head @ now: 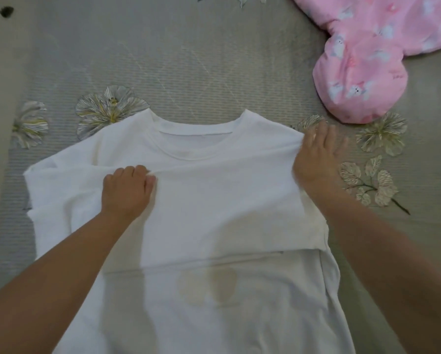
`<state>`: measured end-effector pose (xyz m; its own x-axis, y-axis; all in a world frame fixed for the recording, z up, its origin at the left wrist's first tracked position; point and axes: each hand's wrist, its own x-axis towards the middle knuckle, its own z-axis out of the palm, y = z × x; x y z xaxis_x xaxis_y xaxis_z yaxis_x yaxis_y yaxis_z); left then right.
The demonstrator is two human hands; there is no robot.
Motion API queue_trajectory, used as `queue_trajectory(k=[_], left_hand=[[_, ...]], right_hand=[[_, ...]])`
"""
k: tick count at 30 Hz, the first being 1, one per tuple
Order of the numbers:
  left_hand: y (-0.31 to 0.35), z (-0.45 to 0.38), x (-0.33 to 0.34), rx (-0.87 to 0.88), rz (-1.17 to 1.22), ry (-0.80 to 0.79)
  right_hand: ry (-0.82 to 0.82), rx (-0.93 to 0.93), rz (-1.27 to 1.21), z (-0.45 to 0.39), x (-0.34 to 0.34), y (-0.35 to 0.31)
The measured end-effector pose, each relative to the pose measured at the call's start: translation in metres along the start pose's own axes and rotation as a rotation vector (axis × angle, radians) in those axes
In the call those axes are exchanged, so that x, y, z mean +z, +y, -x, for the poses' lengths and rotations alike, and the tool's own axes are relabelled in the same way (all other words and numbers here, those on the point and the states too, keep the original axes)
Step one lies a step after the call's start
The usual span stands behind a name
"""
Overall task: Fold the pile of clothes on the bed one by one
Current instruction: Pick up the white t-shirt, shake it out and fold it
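A white shirt (214, 200) lies spread across a bed (188, 60) covered in grey cloth with a flower print, its round neck pointing away from the person. The left hand (127, 190) pinches a ridge of cloth near the shirt's left side, while the right hand (319, 157) grips its right shoulder edge. A pink printed pillow (362, 72) rests at upper right, apart from the shirt.
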<state>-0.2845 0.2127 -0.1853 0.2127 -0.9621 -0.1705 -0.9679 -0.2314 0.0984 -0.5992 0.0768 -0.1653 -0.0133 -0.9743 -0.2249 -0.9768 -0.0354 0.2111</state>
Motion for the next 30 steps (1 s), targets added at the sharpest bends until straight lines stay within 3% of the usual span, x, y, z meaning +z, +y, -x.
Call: queue_trajectory(k=[3,7,10,13,17,20,22,25,27,30], left_hand=[[-0.023,0.02,-0.014,-0.025,-0.018,-0.081],[-0.078,0.043,-0.036,-0.072,-0.136,-0.218],[-0.097,0.038,-0.052,-0.164,-0.097,-0.168],[-0.099,0.026,-0.055,-0.167,-0.217,-0.065],[-0.087,0.043,-0.038,-0.224,-0.202,-0.094],[-0.063,0.078,-0.024,-0.015,-0.062,-0.043],[-0.05,0.113,-0.011,0.122,-0.012,-0.121],[-0.047,0.169,0.014,0.062,-0.017,-0.346],[-0.042,0.193,0.023,-0.016,0.011,-0.334],[-0.021,0.239,0.032,0.047,0.048,-0.396]], right_hand=[[0.032,-0.092,-0.241,0.054,0.012,-0.021],[0.053,-0.29,-0.212,0.125,0.023,-0.05],[-0.035,-0.341,-0.152,0.15,0.029,-0.061],[-0.095,-0.336,-0.203,0.156,0.038,-0.063],[-0.121,-0.321,-0.27,0.159,0.039,-0.055],[-0.111,-0.373,-0.182,0.178,0.033,-0.047],[-0.141,-0.4,-0.121,0.201,0.037,-0.037],[-0.232,-0.444,-0.106,0.25,0.062,-0.013],[-0.318,-0.419,-0.113,0.282,0.075,0.005],[-0.368,-0.416,-0.161,0.324,0.085,0.026]])
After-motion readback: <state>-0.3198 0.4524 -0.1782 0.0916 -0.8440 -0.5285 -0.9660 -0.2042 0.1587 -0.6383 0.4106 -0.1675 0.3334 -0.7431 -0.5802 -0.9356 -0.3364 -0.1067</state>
